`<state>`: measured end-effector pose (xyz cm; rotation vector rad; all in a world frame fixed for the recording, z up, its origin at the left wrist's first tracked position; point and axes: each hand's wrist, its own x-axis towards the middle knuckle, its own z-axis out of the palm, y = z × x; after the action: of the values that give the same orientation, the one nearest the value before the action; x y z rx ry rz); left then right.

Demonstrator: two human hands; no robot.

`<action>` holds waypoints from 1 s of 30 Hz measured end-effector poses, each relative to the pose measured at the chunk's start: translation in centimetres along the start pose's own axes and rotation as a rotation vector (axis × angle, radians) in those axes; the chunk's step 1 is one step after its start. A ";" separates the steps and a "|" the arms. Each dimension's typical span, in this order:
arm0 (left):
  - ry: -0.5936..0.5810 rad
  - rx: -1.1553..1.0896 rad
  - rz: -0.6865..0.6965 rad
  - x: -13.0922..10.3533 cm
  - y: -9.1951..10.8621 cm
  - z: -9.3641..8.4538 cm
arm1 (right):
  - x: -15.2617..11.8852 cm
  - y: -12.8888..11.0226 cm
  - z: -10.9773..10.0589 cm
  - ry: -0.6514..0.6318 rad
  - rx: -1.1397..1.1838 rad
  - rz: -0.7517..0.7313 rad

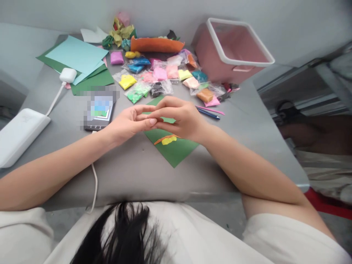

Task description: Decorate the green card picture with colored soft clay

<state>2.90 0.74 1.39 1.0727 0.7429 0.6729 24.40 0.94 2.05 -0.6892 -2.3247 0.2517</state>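
Above a sheet of green paper, my left hand and my right hand meet at the fingertips. The left thumb and fingers press together against the right fingers, which curl over from the other side. Whatever lies between the fingertips, if anything, is hidden or too small to make out. Just below the hands, a thin curved orange strip and a small yellow piece of clay lie on the green paper.
Several packets of coloured clay spread behind my hands. A pink bin stands back right, and pens lie beside my right hand. Left are a blurred-screen device, a white power bank and coloured paper sheets.
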 end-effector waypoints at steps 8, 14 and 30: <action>0.146 0.117 0.013 -0.5 1.4 0.4 | 0.0 0.0 0.3 0.187 0.100 -0.012; 0.279 0.820 0.088 0.6 4.7 -2.9 | 2.1 1.5 -1.7 0.255 0.272 0.280; 0.478 1.319 0.063 12.9 7.0 -17.0 | 7.4 5.0 -1.9 0.313 0.501 0.492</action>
<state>-4.09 22.07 0.34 2.1583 1.6731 0.4441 23.11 9.17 5.82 -0.9477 -1.6698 0.8498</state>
